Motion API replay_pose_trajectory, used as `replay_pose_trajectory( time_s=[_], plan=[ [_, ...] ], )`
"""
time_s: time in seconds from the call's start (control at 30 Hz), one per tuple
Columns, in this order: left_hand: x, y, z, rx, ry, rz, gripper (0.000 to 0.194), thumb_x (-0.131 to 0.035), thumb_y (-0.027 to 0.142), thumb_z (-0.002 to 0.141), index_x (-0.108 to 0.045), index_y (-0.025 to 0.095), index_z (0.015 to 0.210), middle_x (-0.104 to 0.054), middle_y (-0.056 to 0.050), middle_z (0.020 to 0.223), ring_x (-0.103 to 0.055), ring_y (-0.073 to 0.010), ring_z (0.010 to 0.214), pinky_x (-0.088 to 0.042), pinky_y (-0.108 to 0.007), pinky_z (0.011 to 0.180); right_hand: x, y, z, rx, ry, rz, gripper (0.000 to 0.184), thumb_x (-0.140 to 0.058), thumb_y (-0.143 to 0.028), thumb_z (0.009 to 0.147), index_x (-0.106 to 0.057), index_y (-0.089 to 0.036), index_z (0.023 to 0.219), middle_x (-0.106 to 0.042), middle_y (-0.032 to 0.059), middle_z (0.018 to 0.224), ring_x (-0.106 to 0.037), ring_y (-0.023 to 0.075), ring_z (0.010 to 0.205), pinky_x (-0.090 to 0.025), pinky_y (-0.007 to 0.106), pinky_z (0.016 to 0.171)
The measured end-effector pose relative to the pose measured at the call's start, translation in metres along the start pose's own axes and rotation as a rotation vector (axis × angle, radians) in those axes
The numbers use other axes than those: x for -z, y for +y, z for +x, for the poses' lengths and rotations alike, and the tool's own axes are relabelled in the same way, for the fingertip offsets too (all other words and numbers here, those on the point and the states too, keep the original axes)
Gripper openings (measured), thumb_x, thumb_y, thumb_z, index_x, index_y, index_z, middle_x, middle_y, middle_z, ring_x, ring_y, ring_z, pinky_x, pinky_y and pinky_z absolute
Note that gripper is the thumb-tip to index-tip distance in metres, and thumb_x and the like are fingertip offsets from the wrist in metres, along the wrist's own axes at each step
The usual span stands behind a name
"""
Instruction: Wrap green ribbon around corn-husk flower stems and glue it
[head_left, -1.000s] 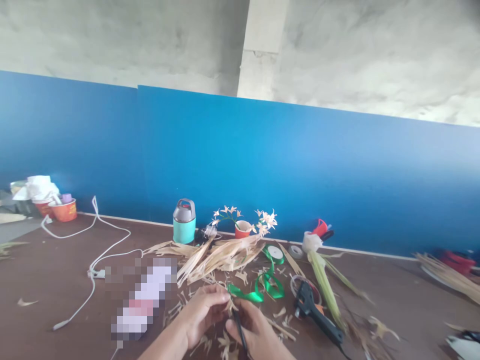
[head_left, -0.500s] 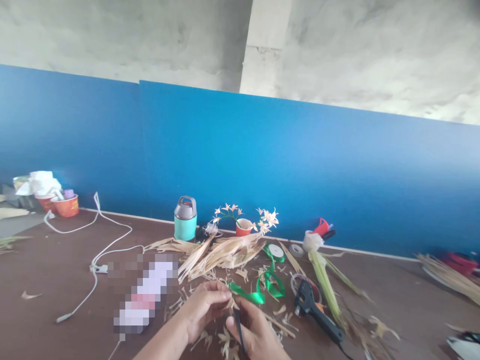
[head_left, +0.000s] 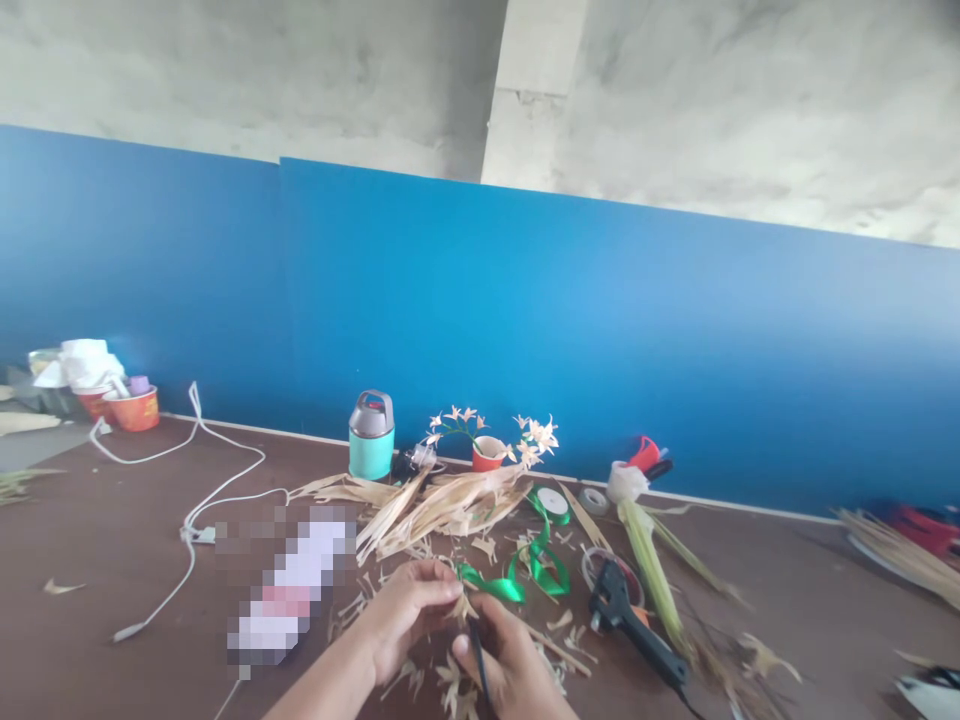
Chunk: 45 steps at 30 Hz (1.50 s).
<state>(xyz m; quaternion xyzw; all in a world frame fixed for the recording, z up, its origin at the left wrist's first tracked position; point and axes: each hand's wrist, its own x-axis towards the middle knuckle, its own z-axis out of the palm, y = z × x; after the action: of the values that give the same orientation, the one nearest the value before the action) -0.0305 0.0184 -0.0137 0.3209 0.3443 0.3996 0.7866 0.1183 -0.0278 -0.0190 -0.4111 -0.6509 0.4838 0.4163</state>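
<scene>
My left hand (head_left: pixel 409 612) is closed in a pinch on a small pale corn-husk flower (head_left: pixel 465 606). My right hand (head_left: pixel 511 655), fingers curled, grips a thin dark tool (head_left: pixel 478 655) whose kind I cannot make out; its upper end meets the flower. A shiny green ribbon (head_left: pixel 501 588) runs from just beside my left fingertips back toward its spool (head_left: pixel 553 503); whether it is held is hidden. Cut husk scraps (head_left: pixel 450 682) lie beneath and around both hands. Long dry husks (head_left: pixel 442 515) are piled beyond them.
A black glue gun (head_left: pixel 634 620) with a cord lies at right, near green stalks (head_left: pixel 649 565). Behind the husks stand a teal container (head_left: pixel 371 450) and a red cup (head_left: pixel 487 458) with husk flowers. White cables (head_left: pixel 225 490) and a blurred-out object (head_left: pixel 292 590) lie at left.
Both hands stay at almost the same spot, the flower still between them. The view has shifted very slightly; nothing else has visibly moved.
</scene>
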Motion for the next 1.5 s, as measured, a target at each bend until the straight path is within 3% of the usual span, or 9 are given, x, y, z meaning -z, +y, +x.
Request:
replay_pose_trajectory(
  time_s=[0.33, 0.67, 1.03, 1.3, 1.5],
  plan=[
    [-0.001, 0.003, -0.002, -0.003, -0.004, 0.030, 0.022, -0.079, 0.020, 0.052, -0.058, 0.014, 0.056, -0.055, 0.003, 0.051, -0.048, -0.0088, 0.050, -0.037, -0.022, 0.057, 0.001, 0.011, 0.001, 0.031, 0.018, -0.089, 0.033, -0.056, -0.043, 0.081, -0.055, -0.015, 0.099, -0.063, 0.0069, 0.091, -0.059, 0.0223, 0.088, -0.045, 0.032, 0.082],
    [0.000, 0.000, 0.000, -0.012, -0.041, 0.012, 0.023, -0.080, 0.020, 0.052, -0.059, 0.013, 0.055, -0.057, 0.002, 0.050, -0.049, -0.0090, 0.049, -0.036, -0.022, 0.056, -0.002, 0.010, 0.000, 0.051, 0.006, 0.004, 0.042, -0.058, -0.046, 0.079, -0.055, -0.016, 0.108, -0.061, 0.0084, 0.098, -0.057, 0.0233, 0.096, -0.042, 0.033, 0.089],
    [-0.003, 0.003, -0.003, -0.002, -0.022, 0.020, 0.024, -0.082, 0.019, 0.050, -0.059, 0.012, 0.054, -0.057, 0.002, 0.048, -0.049, -0.0082, 0.047, -0.035, -0.021, 0.054, -0.002, -0.001, -0.003, 0.025, 0.036, -0.089, 0.036, -0.054, -0.047, 0.081, -0.055, -0.018, 0.103, -0.061, 0.0062, 0.094, -0.057, 0.0228, 0.092, -0.045, 0.032, 0.084],
    [-0.004, 0.004, -0.005, -0.003, -0.041, -0.012, 0.020, -0.080, 0.015, 0.050, -0.060, 0.012, 0.053, -0.056, 0.003, 0.048, -0.050, -0.0080, 0.049, -0.035, -0.021, 0.055, -0.002, 0.015, -0.002, 0.043, 0.012, -0.110, 0.030, -0.052, -0.040, 0.083, -0.052, -0.018, 0.103, -0.060, 0.0062, 0.094, -0.056, 0.0219, 0.092, -0.044, 0.031, 0.085],
    [-0.003, 0.004, -0.004, 0.007, -0.035, -0.008, 0.020, -0.079, 0.015, 0.051, -0.060, 0.013, 0.054, -0.055, 0.003, 0.047, -0.047, -0.0074, 0.047, -0.034, -0.021, 0.054, -0.002, 0.008, -0.001, 0.033, 0.028, -0.113, 0.031, -0.056, -0.041, 0.081, -0.053, -0.017, 0.101, -0.060, 0.0049, 0.090, -0.057, 0.0218, 0.089, -0.044, 0.030, 0.083]
  ],
)
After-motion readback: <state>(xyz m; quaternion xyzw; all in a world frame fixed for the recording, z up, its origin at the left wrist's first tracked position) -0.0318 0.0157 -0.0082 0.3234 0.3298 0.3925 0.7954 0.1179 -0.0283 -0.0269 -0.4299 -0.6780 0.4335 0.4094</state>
